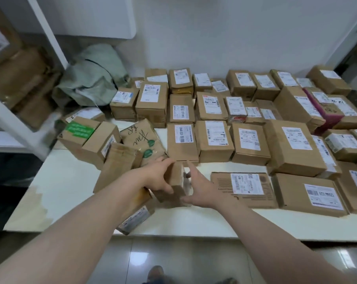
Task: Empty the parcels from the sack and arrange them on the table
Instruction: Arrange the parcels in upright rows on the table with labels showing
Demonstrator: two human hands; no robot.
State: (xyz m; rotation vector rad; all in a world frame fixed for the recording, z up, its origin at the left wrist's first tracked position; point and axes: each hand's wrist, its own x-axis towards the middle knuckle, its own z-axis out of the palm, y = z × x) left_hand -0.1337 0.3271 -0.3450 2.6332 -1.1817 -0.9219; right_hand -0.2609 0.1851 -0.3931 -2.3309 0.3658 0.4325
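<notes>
Trouble likeliest along the near edge of the table (71, 201). Grips a small parcel (174, 179) on end with the left hand (159, 178), thumb and fingers curled round its left side. Holds the right hand (202, 189) flat and unclenched just beside its right face, grasping nothing; contact there too blurred to call. Standing so narrow, liable to tip once let go and to land label-down.

Worse: an edge parcel (134, 218) directly beneath the left forearm, poking out past the table's lip. One careless sweep of that arm probably enough to send it to the floor (173, 255). Further left, a loose heap (104, 144) of leaning boxes, unsorted, ready to slide if nudged while making room.

Beyond, neat rows of parcels (214, 111) across the middle and right of the tabletop, labels up. Sack (91, 78) slumped and crumpled at the far left corner against the wall (214, 37). Looks close to empty, mouth hidden.

Writing: white shipping labels (216, 133) with barcodes nearly everywhere, mostly too small to read.
- Nearly legible: "12V4A 5535", sideways on the labelled box (182, 148) just beyond the hands.
- Seemingly the same code upside down on the near-right box (292, 191).
- Black handwritten scrawl and round green stickers (148, 153) on a brown parcel (141, 140), not decipherable.
- Green tape (79, 130) with white print on one box of that heap, unreadable.
</notes>
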